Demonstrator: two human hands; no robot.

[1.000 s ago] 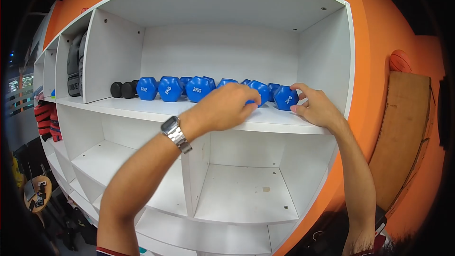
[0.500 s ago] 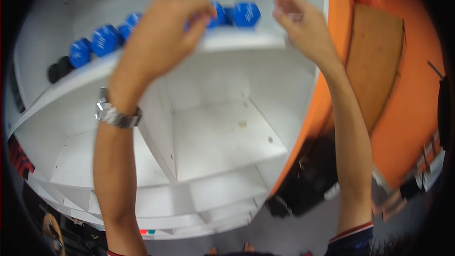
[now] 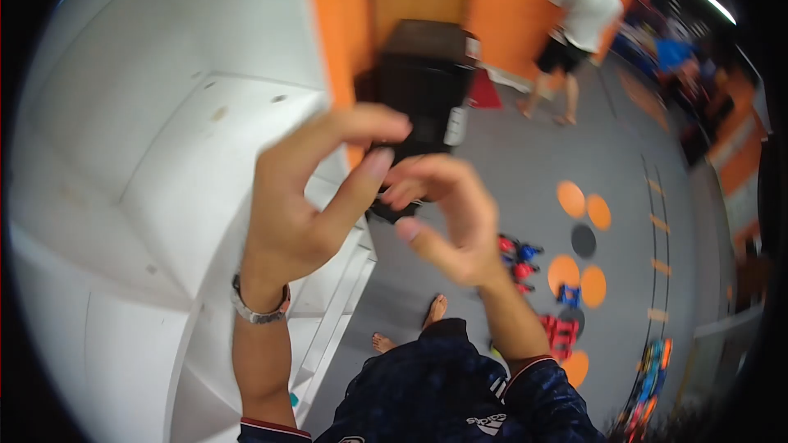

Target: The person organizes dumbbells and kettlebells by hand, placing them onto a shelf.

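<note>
On my feed, the white shelf unit (image 3: 168,176) fills the left side, tilted by the camera, its compartments divided by upright panels. I can make out a small tan mark (image 3: 219,113) and a dark fitting (image 3: 279,98) on one shelf board. Beyond it I see the grey floor (image 3: 513,168), patterned with orange discs (image 3: 564,271) and darker grey ones (image 3: 584,240). Red and blue items (image 3: 521,261) lie on it, too blurred for me to name, with a red frame-like piece (image 3: 560,335) near them and a multicoloured row (image 3: 648,387) towards the lower right.
</note>
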